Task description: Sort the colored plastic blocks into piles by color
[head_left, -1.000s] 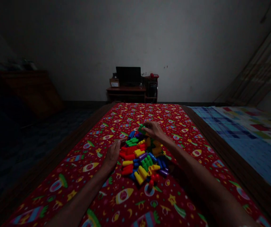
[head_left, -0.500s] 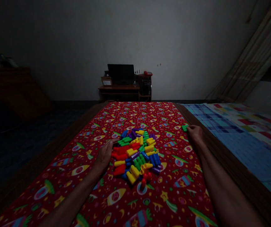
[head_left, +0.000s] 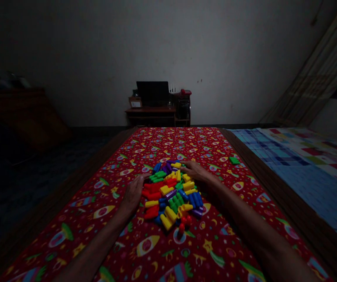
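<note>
A pile of plastic building blocks (head_left: 176,201) in red, yellow, green, blue and purple lies on the red patterned cloth (head_left: 145,266). My left hand (head_left: 133,192) rests at the pile's left side, fingers stretched toward the red and green blocks and holding nothing visible. At the pile's far right edge, my right hand (head_left: 196,171) reaches in with its fingers apart, beside a yellow block (head_left: 176,165); its fingertips partly cover blocks there. A single green block (head_left: 234,160) sits by itself near the cloth's right edge. Small red round pieces (head_left: 185,223) lie at the pile's near side.
A brown border (head_left: 239,145) runs along the cloth's right edge, with blue checked bedding (head_left: 277,160) beyond. Against the far wall stands a desk (head_left: 151,111) bearing a dark monitor (head_left: 152,93). A wooden cabinet (head_left: 18,109) is at the left, and a curtain hangs at the right.
My right hand has let go of the green block at the cloth's right edge and moved left to the pile. My left hand stays beside the pile. The view has shifted slightly.
</note>
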Action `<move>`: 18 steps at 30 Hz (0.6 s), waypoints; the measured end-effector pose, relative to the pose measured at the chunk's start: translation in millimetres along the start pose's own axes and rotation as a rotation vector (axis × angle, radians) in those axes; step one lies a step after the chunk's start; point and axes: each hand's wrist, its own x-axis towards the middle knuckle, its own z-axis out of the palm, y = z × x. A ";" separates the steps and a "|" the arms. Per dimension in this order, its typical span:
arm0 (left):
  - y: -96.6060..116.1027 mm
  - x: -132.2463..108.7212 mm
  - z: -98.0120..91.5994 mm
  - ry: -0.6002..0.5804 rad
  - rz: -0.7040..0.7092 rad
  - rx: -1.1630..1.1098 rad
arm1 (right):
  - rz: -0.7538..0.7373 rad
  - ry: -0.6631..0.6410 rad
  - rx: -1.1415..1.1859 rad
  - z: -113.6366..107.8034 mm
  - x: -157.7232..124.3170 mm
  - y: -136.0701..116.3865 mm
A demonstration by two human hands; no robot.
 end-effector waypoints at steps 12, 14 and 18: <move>7.5 -0.6 -1.5 -0.010 0.041 0.115 | 0.171 0.132 0.086 -22.5 -6.0 18.8; 7.2 -0.3 -1.6 -0.005 0.043 0.123 | 0.190 0.170 0.129 -38.1 -8.2 26.3; 5.2 1.1 -1.5 -0.007 0.046 0.131 | 0.192 0.104 0.269 -65.7 -15.0 33.7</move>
